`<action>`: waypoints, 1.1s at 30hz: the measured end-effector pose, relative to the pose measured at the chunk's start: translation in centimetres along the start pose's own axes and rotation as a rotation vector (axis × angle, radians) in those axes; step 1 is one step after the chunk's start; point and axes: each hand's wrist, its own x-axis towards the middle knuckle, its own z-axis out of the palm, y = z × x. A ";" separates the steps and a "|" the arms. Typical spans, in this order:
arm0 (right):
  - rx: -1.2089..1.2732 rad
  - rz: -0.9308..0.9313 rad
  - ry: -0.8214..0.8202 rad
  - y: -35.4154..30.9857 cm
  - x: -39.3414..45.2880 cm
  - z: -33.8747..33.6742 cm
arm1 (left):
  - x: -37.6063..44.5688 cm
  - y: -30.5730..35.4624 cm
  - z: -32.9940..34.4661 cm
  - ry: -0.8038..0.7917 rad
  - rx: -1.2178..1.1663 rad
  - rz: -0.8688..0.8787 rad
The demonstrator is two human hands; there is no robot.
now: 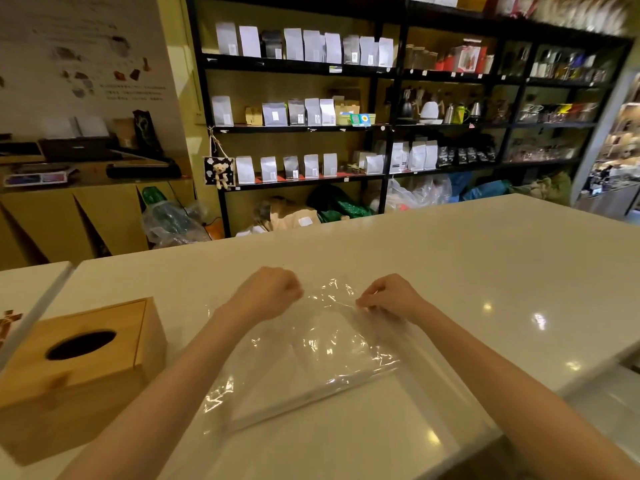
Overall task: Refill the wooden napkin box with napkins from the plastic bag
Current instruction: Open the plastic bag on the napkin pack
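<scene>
Clear crinkled plastic bag (322,355) holding flat white stack of napkins (311,372), lying mid-counter near front edge of glossy white countertop (485,265). Light wooden napkin box with oval slot (79,368) just beside, toward left edge. Left hand (273,289) and right hand (391,299) both pinching film at bag's far mouth, fingers pressed together. Film judged thin, slippery, tear-prone; napkins light, floppy. Best grip: stack edges, after mouth opened.

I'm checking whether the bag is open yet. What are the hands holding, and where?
Both the left hand and the right hand pinch the plastic bag at its far, crumpled end.
</scene>
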 end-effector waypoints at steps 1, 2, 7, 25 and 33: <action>0.015 0.004 -0.002 0.1 0.1 0.0 | 0.5 0.6 0.8 -0.079 -0.168 0.066; 0.036 0.009 0.001 0.2 0.3 0.0 | 0.9 1.0 1.6 -0.147 -0.317 0.086; 0.108 0.021 0.006 0.6 0.6 0.1 | 2.9 0.9 5.5 -0.328 -0.736 -0.075; -0.318 -0.226 0.062 -0.1 -0.1 0.7 | 4.2 0.5 7.3 -0.344 -0.705 -0.075; -0.468 -0.264 -0.144 -0.7 0.6 0.8 | 4.0 0.4 7.1 -0.361 -0.742 -0.053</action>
